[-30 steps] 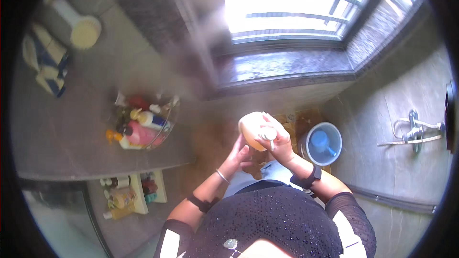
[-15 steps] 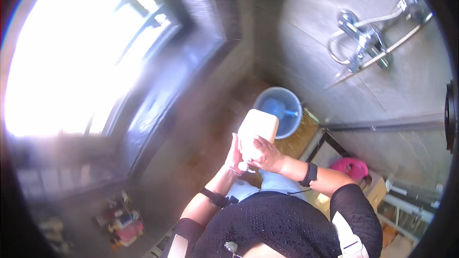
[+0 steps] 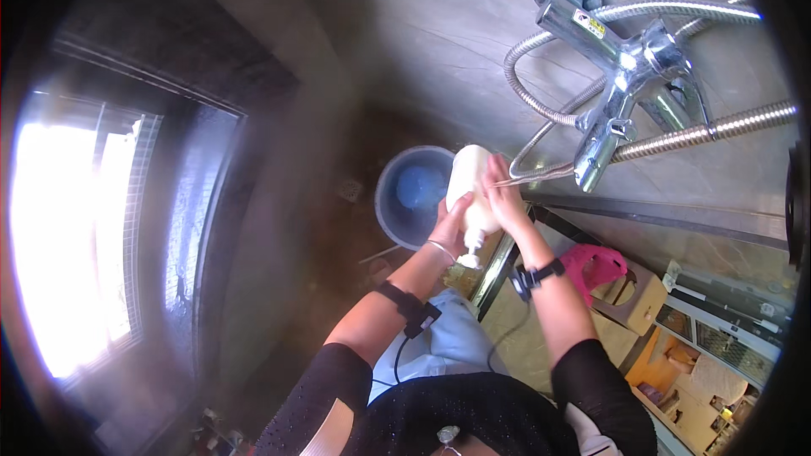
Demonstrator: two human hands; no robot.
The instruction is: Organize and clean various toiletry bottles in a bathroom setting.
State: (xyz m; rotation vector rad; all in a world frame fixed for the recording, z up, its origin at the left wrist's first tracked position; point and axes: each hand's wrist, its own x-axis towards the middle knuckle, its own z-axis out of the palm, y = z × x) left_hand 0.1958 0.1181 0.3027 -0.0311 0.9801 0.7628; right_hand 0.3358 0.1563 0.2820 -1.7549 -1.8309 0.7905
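A cream-white pump bottle [image 3: 469, 176] is held between my two hands, tilted so that its pump head [image 3: 470, 261] points down toward my body. My left hand [image 3: 452, 224] grips the lower left side near the pump, thumb laid across the bottle. Against the right side lies my right hand [image 3: 503, 196], its fingers along the bottle's body and partly smeared by motion. Just left of and below the bottle, a round grey-blue bucket [image 3: 390, 224] stands on the floor. Something light blue [image 3: 416, 186] shows inside it.
A chrome shower mixer [image 3: 621, 67] with metal hoses [image 3: 710, 128] juts from the grey wall at right. A pink thing [image 3: 596, 265] rests on a box-like stand [image 3: 635, 300], beside a shelf [image 3: 726, 342]. A bright window [image 3: 76, 236] is at left.
The view has shifted, and the mixer appears larger. The bottle has turned more upright in the picture, and my right hand has moved from across its front to its right side.
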